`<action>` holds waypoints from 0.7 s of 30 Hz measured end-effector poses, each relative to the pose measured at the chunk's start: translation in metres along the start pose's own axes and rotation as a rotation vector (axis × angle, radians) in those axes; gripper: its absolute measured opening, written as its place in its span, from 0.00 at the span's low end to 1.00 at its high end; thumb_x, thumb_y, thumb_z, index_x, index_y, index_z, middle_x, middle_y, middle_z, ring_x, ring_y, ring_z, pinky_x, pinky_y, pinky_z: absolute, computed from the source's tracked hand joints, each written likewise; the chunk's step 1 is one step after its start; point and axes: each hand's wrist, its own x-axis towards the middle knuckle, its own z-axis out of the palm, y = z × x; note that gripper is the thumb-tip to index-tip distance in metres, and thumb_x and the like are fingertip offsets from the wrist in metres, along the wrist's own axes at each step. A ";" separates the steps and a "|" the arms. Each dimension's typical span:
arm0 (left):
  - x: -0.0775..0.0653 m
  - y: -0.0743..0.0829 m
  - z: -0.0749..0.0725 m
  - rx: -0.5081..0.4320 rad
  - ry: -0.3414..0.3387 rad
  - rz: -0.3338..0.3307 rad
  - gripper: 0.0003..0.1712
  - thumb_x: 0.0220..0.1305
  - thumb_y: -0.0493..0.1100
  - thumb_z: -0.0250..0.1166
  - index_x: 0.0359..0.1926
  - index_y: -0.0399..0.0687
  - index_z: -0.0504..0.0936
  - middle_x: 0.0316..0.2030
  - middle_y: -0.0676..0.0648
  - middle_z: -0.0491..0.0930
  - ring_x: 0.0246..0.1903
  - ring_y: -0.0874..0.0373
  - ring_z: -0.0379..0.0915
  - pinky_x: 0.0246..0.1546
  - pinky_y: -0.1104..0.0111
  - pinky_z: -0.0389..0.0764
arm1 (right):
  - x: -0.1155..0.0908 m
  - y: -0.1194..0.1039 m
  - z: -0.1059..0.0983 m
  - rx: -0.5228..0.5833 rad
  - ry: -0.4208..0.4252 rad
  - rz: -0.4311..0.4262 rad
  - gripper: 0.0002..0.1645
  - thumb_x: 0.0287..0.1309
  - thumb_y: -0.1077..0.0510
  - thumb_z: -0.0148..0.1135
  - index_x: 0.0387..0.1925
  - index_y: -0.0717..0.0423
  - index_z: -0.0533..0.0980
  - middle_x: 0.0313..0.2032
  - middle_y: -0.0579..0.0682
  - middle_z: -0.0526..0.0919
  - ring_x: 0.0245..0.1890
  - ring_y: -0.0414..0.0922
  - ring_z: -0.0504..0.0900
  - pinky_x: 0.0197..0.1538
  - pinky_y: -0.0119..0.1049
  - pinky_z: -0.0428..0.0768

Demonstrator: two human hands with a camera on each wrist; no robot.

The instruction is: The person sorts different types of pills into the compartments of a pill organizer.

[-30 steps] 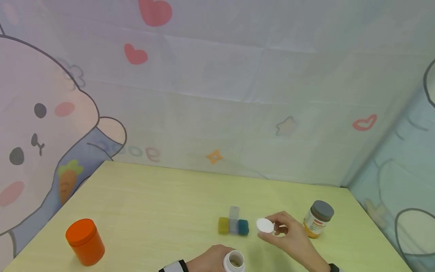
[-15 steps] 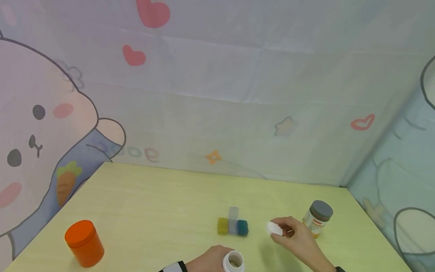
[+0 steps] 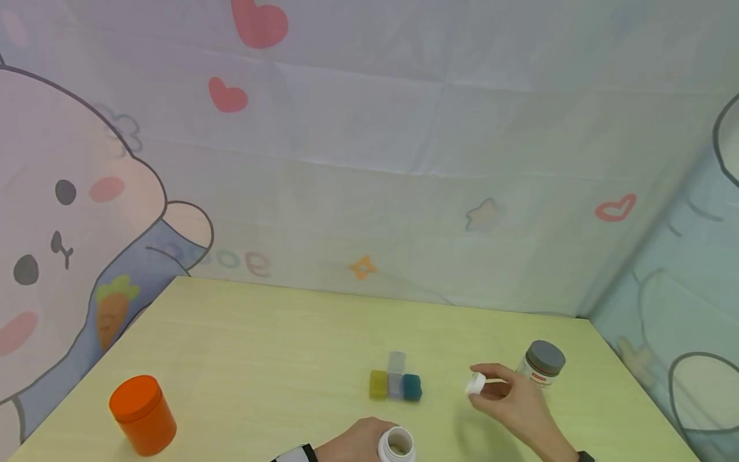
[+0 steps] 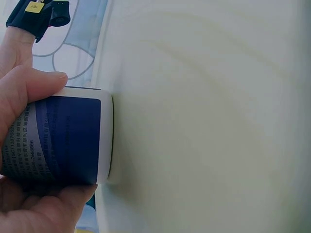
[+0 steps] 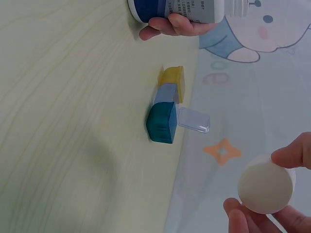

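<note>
A white pill bottle (image 3: 397, 445) with a blue label stands uncapped at the table's near edge, its mouth facing up. My left hand (image 3: 359, 440) grips it round the body, thumb on one side and fingers on the other in the left wrist view. My right hand (image 3: 514, 404) pinches a round white cap (image 5: 266, 185) by its rim, raised over the table. Between and beyond the hands sits a small pill organizer (image 3: 395, 385) with yellow, clear and teal compartments. The clear compartment's lid (image 5: 194, 120) stands open; the yellow and teal ones are down.
An orange jar (image 3: 143, 416) with its lid on stands at the left of the table (image 3: 260, 359). Behind my right hand is a white jar with a grey lid (image 3: 544, 363), partly covered by the hand. A printed cloth (image 3: 369, 128) hangs along the back and right.
My right hand has moved to the right with the cap, away from the organizer, and turned the cap edge-on to the head camera. The left hand and bottle stay put.
</note>
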 end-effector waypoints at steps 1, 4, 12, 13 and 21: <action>0.000 0.000 0.000 0.004 0.000 -0.004 0.09 0.51 0.41 0.68 0.34 0.46 0.79 0.25 0.60 0.76 0.24 0.71 0.68 0.32 0.75 0.72 | 0.000 0.001 -0.001 -0.032 0.010 -0.005 0.23 0.43 0.61 0.69 0.45 0.59 0.77 0.40 0.53 0.81 0.33 0.40 0.81 0.35 0.30 0.78; 0.000 0.000 0.001 0.014 -0.003 -0.014 0.08 0.52 0.42 0.68 0.34 0.47 0.79 0.25 0.61 0.76 0.24 0.71 0.68 0.32 0.75 0.72 | -0.001 0.003 -0.003 -0.113 0.021 -0.011 0.24 0.40 0.59 0.72 0.43 0.60 0.77 0.38 0.51 0.82 0.34 0.42 0.81 0.37 0.30 0.77; 0.000 0.002 0.001 -0.004 0.001 -0.015 0.08 0.52 0.41 0.68 0.33 0.46 0.79 0.25 0.60 0.76 0.24 0.70 0.68 0.31 0.75 0.71 | -0.001 0.016 -0.006 -0.167 0.006 -0.070 0.29 0.33 0.64 0.74 0.44 0.66 0.77 0.39 0.55 0.79 0.35 0.46 0.81 0.38 0.32 0.78; 0.000 0.002 0.001 -0.006 0.002 -0.016 0.08 0.51 0.41 0.68 0.33 0.46 0.79 0.24 0.60 0.75 0.23 0.70 0.67 0.31 0.75 0.71 | -0.001 0.019 -0.005 -0.166 -0.008 -0.063 0.29 0.32 0.65 0.75 0.43 0.66 0.77 0.38 0.54 0.78 0.35 0.46 0.81 0.38 0.33 0.78; 0.001 0.001 0.001 -0.013 0.008 -0.025 0.09 0.51 0.41 0.69 0.33 0.48 0.79 0.25 0.60 0.76 0.24 0.70 0.68 0.32 0.75 0.72 | 0.001 0.041 -0.005 -0.367 -0.133 -0.076 0.27 0.25 0.63 0.76 0.37 0.58 0.81 0.33 0.49 0.82 0.34 0.47 0.76 0.33 0.37 0.73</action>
